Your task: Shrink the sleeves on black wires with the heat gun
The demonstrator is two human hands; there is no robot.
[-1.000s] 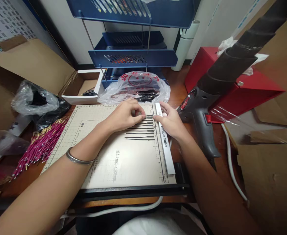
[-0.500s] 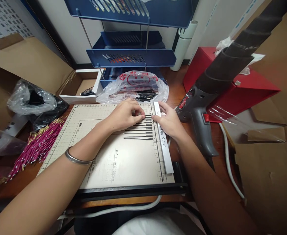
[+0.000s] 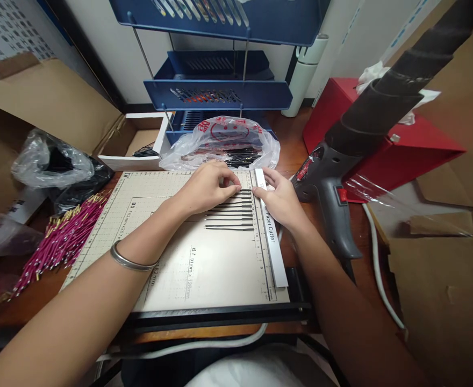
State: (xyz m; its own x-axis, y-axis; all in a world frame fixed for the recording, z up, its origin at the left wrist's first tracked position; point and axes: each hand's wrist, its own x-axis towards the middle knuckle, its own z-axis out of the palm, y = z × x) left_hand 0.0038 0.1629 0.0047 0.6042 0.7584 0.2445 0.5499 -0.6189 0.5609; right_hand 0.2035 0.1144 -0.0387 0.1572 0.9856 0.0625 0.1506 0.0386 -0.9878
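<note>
A paper cutter (image 3: 167,269) with a cream gridded board lies before me, a white strip (image 3: 274,252) along its right side. Several thin black wires (image 3: 230,226) with thicker right ends lie in parallel rows on it. My left hand (image 3: 212,185) is closed in a pinch at the farthest row, around a black wire mostly hidden by the fingers. My right hand (image 3: 280,199) rests across the white strip, thumb and fingers apart. Its thumb tip is beside the right end of that top row; whether it presses the wire I cannot tell.
A clear plastic bag (image 3: 260,142) with black wires sits behind the cutter. Purple wires (image 3: 71,236) are heaped left, near an open cardboard box (image 3: 59,102). Right stands a grey heat gun (image 3: 333,188) by a red box (image 3: 417,145). Blue shelves (image 3: 220,94) rise behind.
The view has shifted very slightly. Both hands stay at the top row, with only a small change in the left fingers; the wires lie as before.
</note>
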